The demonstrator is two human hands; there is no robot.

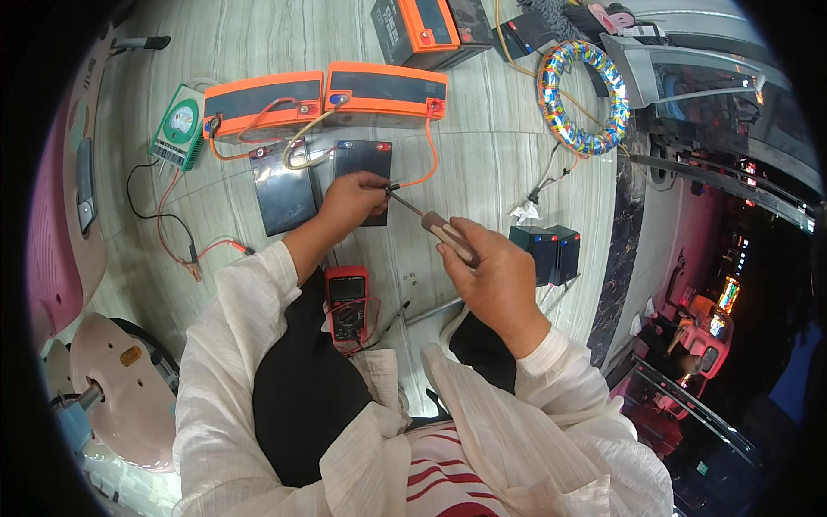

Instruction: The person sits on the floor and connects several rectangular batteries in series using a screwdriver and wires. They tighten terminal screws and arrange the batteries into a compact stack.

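Note:
My right hand (500, 271) is closed round the handle of a screwdriver (450, 238), whose shaft slants up-left to the fingers of my left hand (351, 198). Those fingers pinch the dark end of an orange wire (436, 159), above the right dark battery (366, 158). From there the wire curves up to the red terminal of the right orange-topped battery (388, 84). My left hand covers part of the dark battery's top. Beside it lies another dark battery (284, 198). A looped pale wire (297, 146) joins the right dark battery toward the orange-topped one. The screwdriver's tip is hard to make out.
Left of centre are another orange-topped battery (258, 99) and a green meter (179, 127) with leads. A red multimeter (347, 306) lies by my left leg. Two small batteries (544, 254), a colourful wrapped ring (548, 95) and a large battery (422, 34) are farther right. A pink scooter (73, 198) stands left.

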